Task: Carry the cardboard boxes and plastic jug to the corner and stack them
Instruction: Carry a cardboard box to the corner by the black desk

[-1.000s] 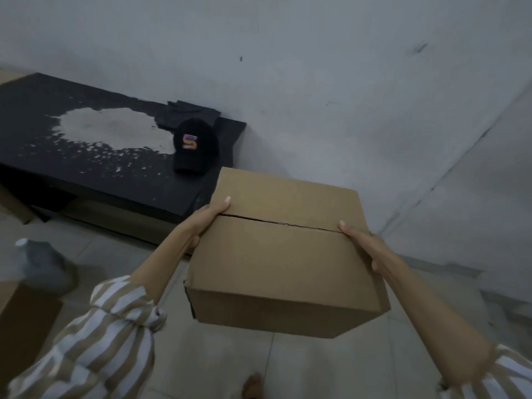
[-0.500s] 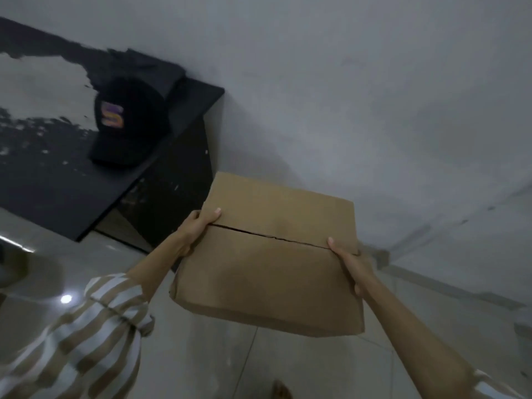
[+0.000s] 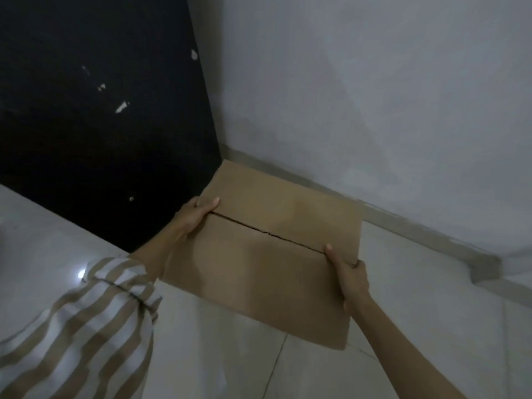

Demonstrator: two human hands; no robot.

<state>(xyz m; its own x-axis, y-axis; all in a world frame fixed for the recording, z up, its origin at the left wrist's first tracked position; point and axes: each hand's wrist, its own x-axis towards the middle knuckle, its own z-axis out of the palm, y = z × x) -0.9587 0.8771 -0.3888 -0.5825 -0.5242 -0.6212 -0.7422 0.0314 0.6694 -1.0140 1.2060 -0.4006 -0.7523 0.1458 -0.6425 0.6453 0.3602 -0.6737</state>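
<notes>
A brown cardboard box (image 3: 267, 254) with closed top flaps is low over the tiled floor, beside the black furniture panel and close to the wall. My left hand (image 3: 194, 216) grips its left side with the thumb on top at the flap seam. My right hand (image 3: 349, 276) grips the right side the same way. Whether the box touches the floor is hidden by the box itself. No jug or other box is in view.
A black furniture side panel (image 3: 100, 125) stands at the left, against the grey wall (image 3: 374, 96). A baseboard (image 3: 417, 226) runs along the wall to the right. Pale floor tiles (image 3: 230, 355) lie below and around the box.
I have come closer and the view has tilted down. The box has gone lower, toward the floor beside the black panel. The cap and tabletop have left the view.
</notes>
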